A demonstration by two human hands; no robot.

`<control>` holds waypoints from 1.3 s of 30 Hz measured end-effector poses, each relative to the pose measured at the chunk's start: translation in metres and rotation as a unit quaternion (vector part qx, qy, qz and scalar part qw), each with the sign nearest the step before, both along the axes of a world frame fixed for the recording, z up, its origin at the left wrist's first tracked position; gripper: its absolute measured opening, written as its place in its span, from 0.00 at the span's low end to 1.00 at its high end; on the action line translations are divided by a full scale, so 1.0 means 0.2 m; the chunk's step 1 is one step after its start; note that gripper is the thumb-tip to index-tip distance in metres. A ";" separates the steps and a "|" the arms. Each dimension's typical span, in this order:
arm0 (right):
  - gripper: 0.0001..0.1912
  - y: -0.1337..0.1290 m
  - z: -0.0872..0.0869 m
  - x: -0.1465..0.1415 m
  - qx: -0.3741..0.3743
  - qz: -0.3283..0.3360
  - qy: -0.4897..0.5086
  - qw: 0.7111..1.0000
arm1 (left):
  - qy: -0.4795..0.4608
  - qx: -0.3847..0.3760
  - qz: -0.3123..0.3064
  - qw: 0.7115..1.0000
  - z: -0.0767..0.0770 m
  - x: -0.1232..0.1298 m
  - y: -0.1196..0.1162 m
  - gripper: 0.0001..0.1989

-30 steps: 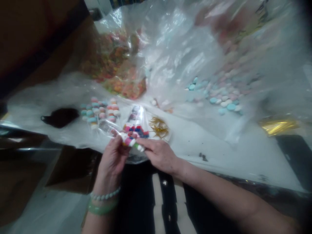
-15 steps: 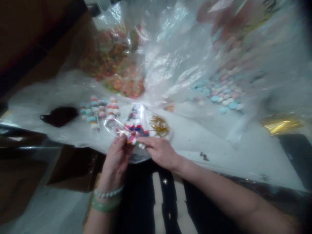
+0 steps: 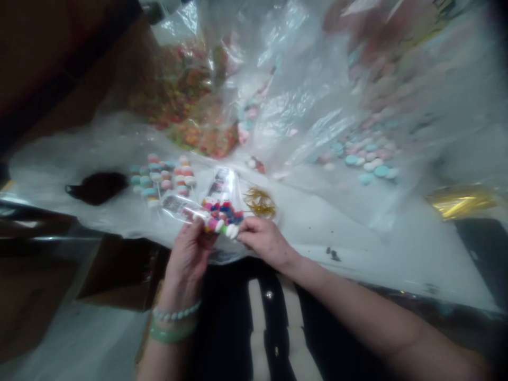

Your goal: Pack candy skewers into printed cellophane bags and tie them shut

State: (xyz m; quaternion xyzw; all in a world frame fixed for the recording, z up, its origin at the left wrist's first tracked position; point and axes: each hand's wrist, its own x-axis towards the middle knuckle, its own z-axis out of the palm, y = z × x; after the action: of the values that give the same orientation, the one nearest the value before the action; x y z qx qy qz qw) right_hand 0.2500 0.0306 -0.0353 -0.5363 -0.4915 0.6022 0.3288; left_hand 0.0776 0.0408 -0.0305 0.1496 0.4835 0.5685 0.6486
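Note:
My left hand (image 3: pixel 191 253) is closed around a small clear plastic bag (image 3: pixel 181 207), whose printed end sticks out to the upper left. From the bag's right side a short candy skewer (image 3: pixel 223 227) shows, with pink, green and white pieces. My right hand (image 3: pixel 266 244) pinches at the white right end of this skewer. Just behind the hands lie printed clear bags (image 3: pixel 223 184) with red and blue pieces at their lower end. Gold twist ties (image 3: pixel 260 203) sit to the right of these bags. The fingertips are partly hidden and blurred.
Pastel candy skewers (image 3: pixel 162 177) lie at left, beside a black item (image 3: pixel 97 189). Behind are a bag of orange gummies (image 3: pixel 202 127) and loose pastel candies (image 3: pixel 373 161) under plastic. A gold strip (image 3: pixel 460 203) and a dark flat object (image 3: pixel 482 259) are at right; a cardboard box (image 3: pixel 119 275) stands lower left.
My right hand has shifted slightly right, and more of the skewer's white end shows. The bag in my left hand points further left. Pastel candies now show through the plastic at centre.

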 end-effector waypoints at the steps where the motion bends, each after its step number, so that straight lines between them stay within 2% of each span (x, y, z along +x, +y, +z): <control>1: 0.07 0.00 0.00 0.00 -0.004 0.002 0.003 1.000 | 0.004 0.001 -0.004 1.000 0.00 0.00 0.00 0.13; 4: 0.07 -0.01 0.00 0.00 0.067 0.014 -0.077 0.995 | 0.010 0.000 -0.011 1.000 -0.01 -0.01 -0.01 0.15; 6: 0.06 -0.02 0.00 0.00 0.131 0.037 -0.155 0.979 | 0.012 -0.001 -0.012 1.000 -0.02 -0.02 -0.01 0.16; 9: 0.07 -0.03 0.01 -0.01 0.170 0.066 -0.212 0.960 | 0.021 0.007 -0.021 1.000 -0.03 -0.02 -0.01 0.16; 13: 0.06 -0.04 0.01 -0.04 0.169 0.048 -0.149 0.973 | 0.011 -0.006 -0.031 0.999 -0.03 0.00 -0.01 0.13; 17: 0.06 -0.03 0.00 -0.03 0.092 0.021 -0.024 0.995 | -0.019 -0.069 -0.016 0.997 0.01 0.00 0.00 0.07; 21: 0.05 -0.02 -0.01 -0.03 0.080 0.015 0.003 0.997 | -0.054 -0.066 0.011 0.996 0.07 -0.02 0.02 0.10; 24: 0.05 -0.02 -0.02 -0.04 0.064 0.015 0.021 0.998 | -0.058 -0.059 0.034 0.996 0.09 -0.03 0.03 0.08; 27: 0.05 -0.01 -0.02 -0.05 0.060 0.009 0.001 0.998 | -0.038 -0.060 0.056 0.996 0.07 -0.03 0.04 0.06; 31: 0.05 -0.01 -0.04 -0.04 0.098 0.015 -0.064 0.993 | -0.012 -0.073 0.079 0.994 0.05 -0.03 0.04 0.07; 36: 0.06 -0.04 -0.03 -0.04 0.170 0.046 -0.181 0.968 | 0.006 -0.058 0.046 0.997 0.04 -0.01 0.03 0.07; 39: 0.06 -0.05 -0.02 -0.05 0.214 0.066 -0.197 0.954 | 0.005 -0.028 0.022 0.999 0.03 0.00 0.02 0.05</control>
State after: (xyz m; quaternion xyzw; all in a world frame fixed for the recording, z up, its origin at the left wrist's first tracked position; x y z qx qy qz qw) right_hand 0.2406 0.0205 -0.0388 -0.5278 -0.6980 0.3856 0.2924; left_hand 0.0769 0.0443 -0.0240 0.1232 0.5058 0.5681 0.6374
